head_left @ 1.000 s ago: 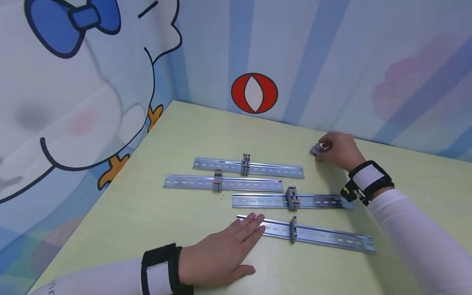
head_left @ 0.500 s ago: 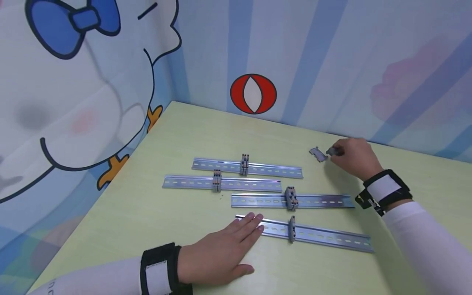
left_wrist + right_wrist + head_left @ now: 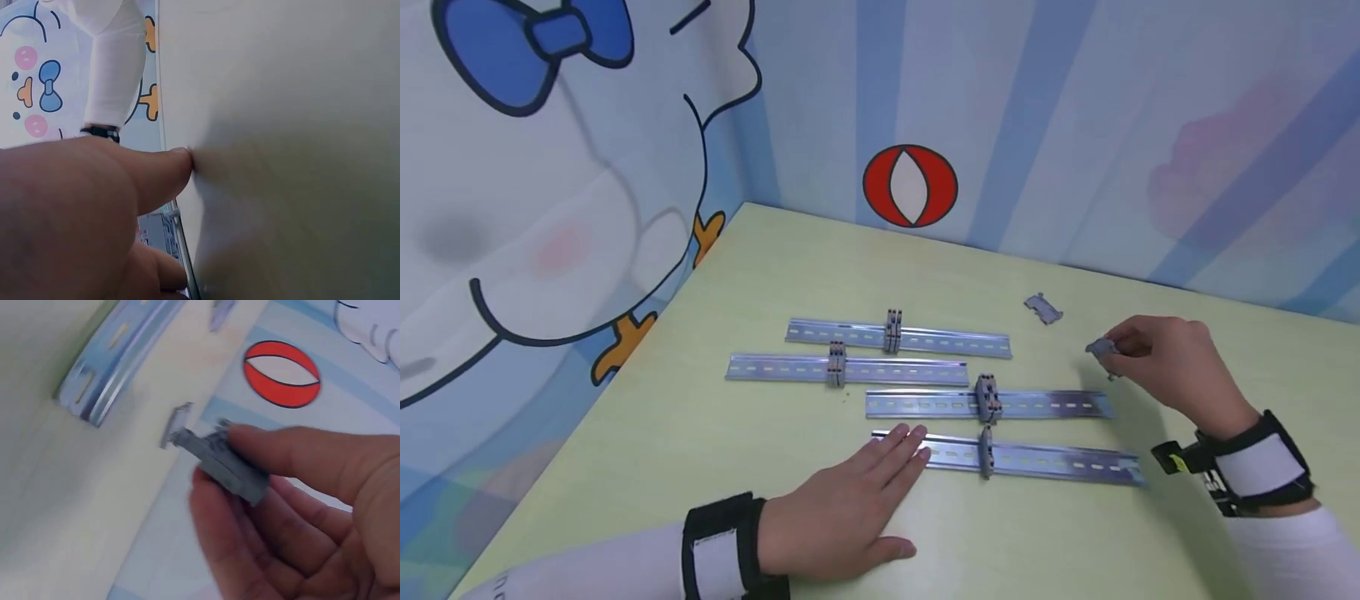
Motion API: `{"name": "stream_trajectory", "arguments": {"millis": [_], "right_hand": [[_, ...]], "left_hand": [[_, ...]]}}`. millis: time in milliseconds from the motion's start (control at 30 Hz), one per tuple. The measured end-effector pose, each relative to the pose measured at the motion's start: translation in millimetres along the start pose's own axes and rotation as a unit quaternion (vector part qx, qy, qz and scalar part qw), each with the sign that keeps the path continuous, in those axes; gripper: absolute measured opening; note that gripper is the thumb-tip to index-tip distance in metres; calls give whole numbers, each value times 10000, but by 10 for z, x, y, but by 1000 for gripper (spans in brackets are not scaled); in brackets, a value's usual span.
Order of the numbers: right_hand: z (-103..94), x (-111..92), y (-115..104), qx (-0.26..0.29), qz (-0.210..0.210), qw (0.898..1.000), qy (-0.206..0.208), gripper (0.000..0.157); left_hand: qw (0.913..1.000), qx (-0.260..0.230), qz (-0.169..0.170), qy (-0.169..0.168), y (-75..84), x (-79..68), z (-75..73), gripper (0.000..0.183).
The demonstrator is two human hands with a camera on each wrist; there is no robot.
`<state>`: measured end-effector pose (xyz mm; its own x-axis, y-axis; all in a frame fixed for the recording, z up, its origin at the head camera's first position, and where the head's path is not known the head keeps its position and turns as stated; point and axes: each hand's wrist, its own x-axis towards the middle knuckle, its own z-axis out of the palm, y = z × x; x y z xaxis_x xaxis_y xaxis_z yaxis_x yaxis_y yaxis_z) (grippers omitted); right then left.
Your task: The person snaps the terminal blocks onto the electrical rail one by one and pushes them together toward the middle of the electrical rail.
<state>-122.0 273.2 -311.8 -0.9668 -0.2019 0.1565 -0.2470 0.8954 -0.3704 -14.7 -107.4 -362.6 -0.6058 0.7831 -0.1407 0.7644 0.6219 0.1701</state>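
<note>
My left hand [image 3: 842, 508] lies flat with straight fingers, its fingertips pressing the left end of the nearest slotted metal DIN rail [image 3: 1052, 463]. One thin grey terminal block [image 3: 987, 452] stands on that rail. To the right, my right hand [image 3: 1180, 367] pinches another grey terminal block [image 3: 234, 469] between thumb and fingers, above the table. A loose terminal block [image 3: 1043, 308] lies flat behind it, near the wall. In the left wrist view, the thumb and palm hide most of the rail.
Behind the nearest rail lie three more DIN rails: one [image 3: 925, 404] close by, one [image 3: 775, 367] to the left, and the farthest [image 3: 955, 342]. Each carries terminal blocks near its middle. Printed walls [image 3: 1060, 125] border the table [image 3: 760, 467] at the back and left.
My right hand has lifted a terminal block away from the loose one and brought it right and nearer. The nearest rail's right end has swung slightly away from me; my left hand stays on it.
</note>
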Motion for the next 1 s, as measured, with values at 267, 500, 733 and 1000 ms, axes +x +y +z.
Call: {"name": "stream_trajectory", "arguments": {"millis": [267,500,733,1000], "right_hand": [[-132,-364,-21,55,512,9837,-1723,32],[-108,-463,-15,154,770,9638,-2547,28],[-70,-449,-38,72,997,9594,-2638,27],[-23,-451,-61,-163,973,9628,-2516,27]], "left_hand": [[9995,-118,-203,-222,5,17,-37,86],[9996,-113,-180,-207,16,17,-33,86],[9993,-199,-183,-248,15,16,-18,86],[9991,-254,-202,-269,-3,27,-1,87]]}}
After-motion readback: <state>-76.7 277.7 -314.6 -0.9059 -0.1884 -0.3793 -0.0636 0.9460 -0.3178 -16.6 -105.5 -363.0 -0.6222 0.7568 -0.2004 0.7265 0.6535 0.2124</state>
